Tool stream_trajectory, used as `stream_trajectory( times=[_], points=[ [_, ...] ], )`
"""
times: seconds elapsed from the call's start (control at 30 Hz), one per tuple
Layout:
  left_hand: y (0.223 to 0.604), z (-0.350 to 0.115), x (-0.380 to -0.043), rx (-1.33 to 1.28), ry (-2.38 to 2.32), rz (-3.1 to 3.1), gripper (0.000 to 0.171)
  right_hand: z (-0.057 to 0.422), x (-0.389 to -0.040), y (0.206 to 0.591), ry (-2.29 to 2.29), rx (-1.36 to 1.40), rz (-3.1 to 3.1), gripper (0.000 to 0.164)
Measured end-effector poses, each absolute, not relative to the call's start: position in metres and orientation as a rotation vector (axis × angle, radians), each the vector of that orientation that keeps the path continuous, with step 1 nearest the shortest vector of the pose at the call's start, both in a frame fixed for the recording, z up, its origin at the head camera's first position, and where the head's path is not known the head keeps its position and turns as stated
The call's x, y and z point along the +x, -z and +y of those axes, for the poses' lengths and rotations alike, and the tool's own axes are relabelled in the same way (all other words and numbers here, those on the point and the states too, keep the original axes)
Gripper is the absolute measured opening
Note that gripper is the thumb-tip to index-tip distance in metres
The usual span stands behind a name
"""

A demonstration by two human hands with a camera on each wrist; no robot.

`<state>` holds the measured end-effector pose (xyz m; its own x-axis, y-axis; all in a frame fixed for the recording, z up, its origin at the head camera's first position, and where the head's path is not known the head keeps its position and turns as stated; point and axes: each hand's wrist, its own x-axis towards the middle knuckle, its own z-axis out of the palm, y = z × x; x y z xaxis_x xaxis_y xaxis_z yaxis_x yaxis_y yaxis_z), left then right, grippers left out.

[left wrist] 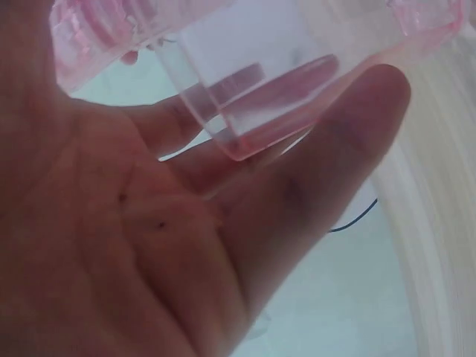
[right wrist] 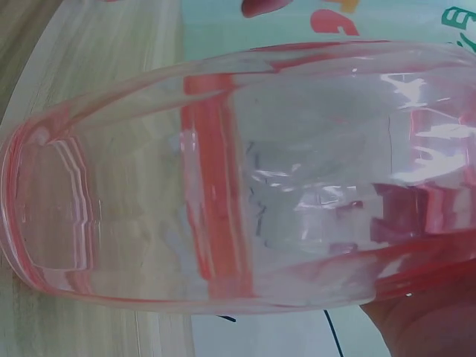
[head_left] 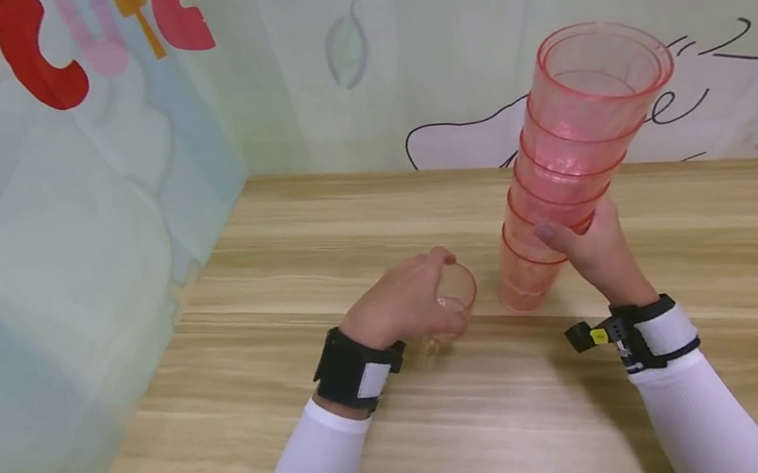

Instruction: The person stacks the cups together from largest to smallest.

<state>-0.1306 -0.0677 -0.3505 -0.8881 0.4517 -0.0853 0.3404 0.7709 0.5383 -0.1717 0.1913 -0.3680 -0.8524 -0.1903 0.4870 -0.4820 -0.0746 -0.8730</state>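
Note:
My right hand (head_left: 598,249) grips a tall stack of several nested clear pink plastic cups (head_left: 571,143) around its lower half. The stack leans, its wide open top tipped up and to the right, its narrow base low beside my left hand. My left hand (head_left: 409,299) holds a single clear pinkish cup (head_left: 462,283) just left of that base. In the left wrist view the cup's wall (left wrist: 260,89) lies between thumb and fingers. Across the right wrist view spreads the stack's clear wall (right wrist: 312,149), with part of my right hand (right wrist: 431,327) at the lower right corner.
Both hands work over a wood-grain table (head_left: 234,363). A pale printed cloth (head_left: 312,113) hangs behind it and along the left side, with coloured letters (head_left: 42,55) at the upper left. Black wrist straps (head_left: 360,367) sit on both forearms.

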Motion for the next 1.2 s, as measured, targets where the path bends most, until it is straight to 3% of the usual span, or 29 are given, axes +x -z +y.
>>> stream_trajectory(
  times=[0.73,1.2],
  points=[
    [0.33,-0.069,-0.129,0.669,-1.052,2.989,0.063,0.19,-0.176,0.372,-2.025,0.797,-1.94,0.055],
    [0.313,-0.071,-0.129,0.931,-1.787,2.94,0.067,0.191,-0.177,0.375,-2.02,0.795,-1.953,0.057]
  ],
)
